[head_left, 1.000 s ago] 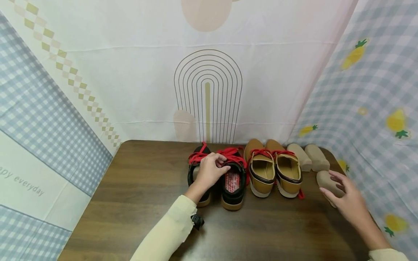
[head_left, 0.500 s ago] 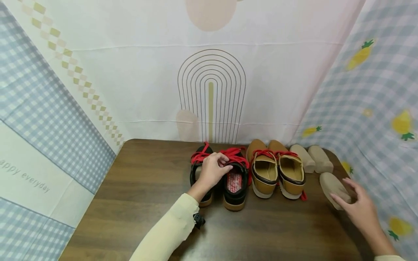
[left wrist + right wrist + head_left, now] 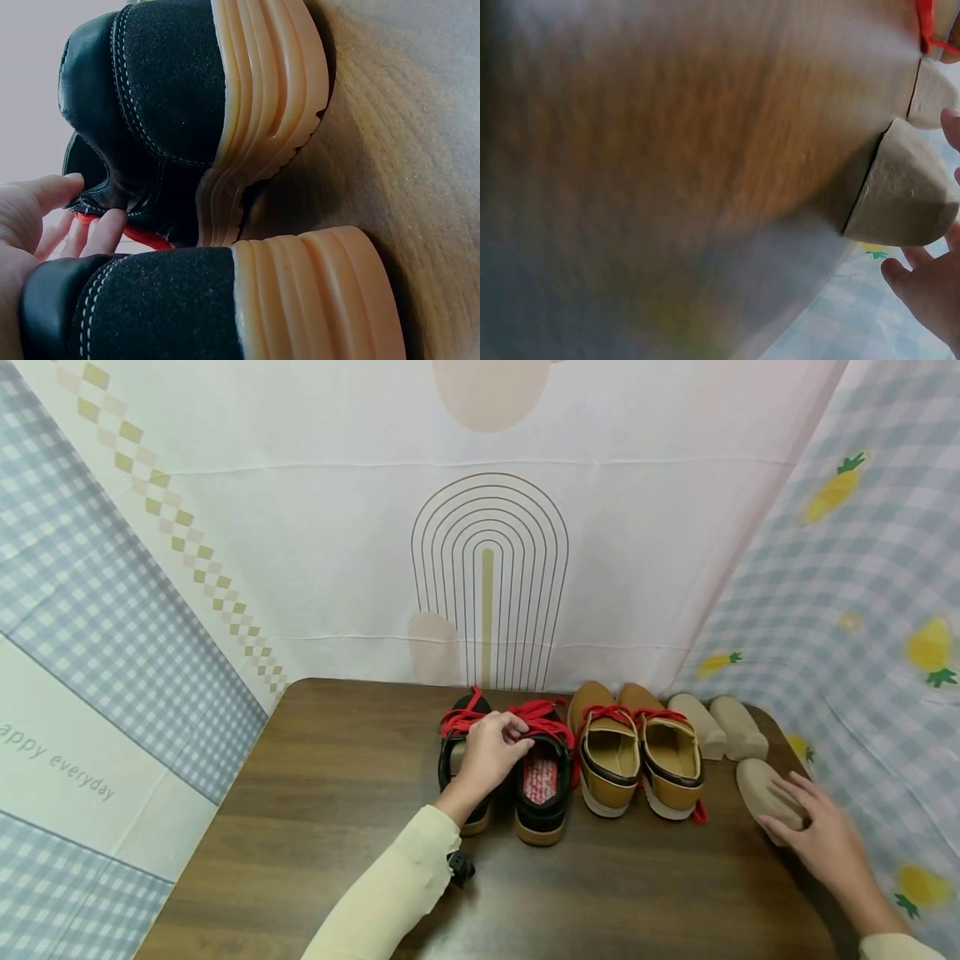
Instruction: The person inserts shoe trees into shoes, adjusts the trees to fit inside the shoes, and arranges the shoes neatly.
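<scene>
Black sneakers (image 3: 517, 777) with red laces (image 3: 525, 714) sit mid-tabletop (image 3: 315, 827); my left hand (image 3: 491, 752) has its grip curled over their collars. My right hand (image 3: 821, 839), grip loose, fingers straight, touches a beige shoe insert (image 3: 765, 789) beside tan shoes (image 3: 637, 760).

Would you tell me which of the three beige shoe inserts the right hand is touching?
The near insert, lying alone by the table's right edge under the right hand; the other two inserts sit side by side farther back.
</scene>
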The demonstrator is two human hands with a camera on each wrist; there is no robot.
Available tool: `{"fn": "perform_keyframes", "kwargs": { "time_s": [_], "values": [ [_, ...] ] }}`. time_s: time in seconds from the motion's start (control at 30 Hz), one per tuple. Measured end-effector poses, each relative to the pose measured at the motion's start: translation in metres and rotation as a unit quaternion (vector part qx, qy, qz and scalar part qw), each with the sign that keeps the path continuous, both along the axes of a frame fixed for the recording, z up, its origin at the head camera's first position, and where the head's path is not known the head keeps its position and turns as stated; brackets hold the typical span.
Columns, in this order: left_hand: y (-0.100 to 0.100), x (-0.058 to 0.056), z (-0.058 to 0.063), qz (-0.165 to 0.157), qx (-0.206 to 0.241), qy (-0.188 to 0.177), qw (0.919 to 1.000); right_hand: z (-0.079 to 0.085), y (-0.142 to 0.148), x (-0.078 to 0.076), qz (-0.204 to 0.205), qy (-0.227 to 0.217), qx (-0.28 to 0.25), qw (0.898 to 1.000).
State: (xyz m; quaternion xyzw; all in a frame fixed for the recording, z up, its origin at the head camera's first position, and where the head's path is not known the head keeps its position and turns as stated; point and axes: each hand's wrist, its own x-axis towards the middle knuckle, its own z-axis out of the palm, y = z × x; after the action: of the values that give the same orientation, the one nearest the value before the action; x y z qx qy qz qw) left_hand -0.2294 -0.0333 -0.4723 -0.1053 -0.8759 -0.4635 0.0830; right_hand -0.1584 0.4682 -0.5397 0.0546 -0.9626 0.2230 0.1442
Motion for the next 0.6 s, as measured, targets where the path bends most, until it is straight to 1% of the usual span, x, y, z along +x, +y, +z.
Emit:
{"fn": "perform_keyframes", "kwargs": {
  "time_s": [0.1, 0.17, 0.37, 0.6],
  "values": [
    [-0.0001, 0.0005, 0.0001, -0.001, 0.003, 0.001, 1.0000, -0.0016, 0.0036, -0.0046, 0.018, 0.006, 0.023, 1.000],
    [-0.0003, 0.0007, -0.0001, -0.003, 0.005, 0.003, 1.0000, -0.0026, 0.0060, -0.0067, 0.025, -0.001, 0.030, 0.999],
    [-0.0012, 0.0007, -0.0013, -0.005, 0.006, 0.003, 1.0000, -0.0066, 0.0093, -0.0087, 0.027, -0.028, 0.055, 0.998],
    [-0.0013, 0.0007, -0.0013, -0.004, 0.006, 0.004, 1.0000, -0.0091, 0.0100, -0.0100, 0.023, -0.054, 0.063, 0.996]
  ]
}}
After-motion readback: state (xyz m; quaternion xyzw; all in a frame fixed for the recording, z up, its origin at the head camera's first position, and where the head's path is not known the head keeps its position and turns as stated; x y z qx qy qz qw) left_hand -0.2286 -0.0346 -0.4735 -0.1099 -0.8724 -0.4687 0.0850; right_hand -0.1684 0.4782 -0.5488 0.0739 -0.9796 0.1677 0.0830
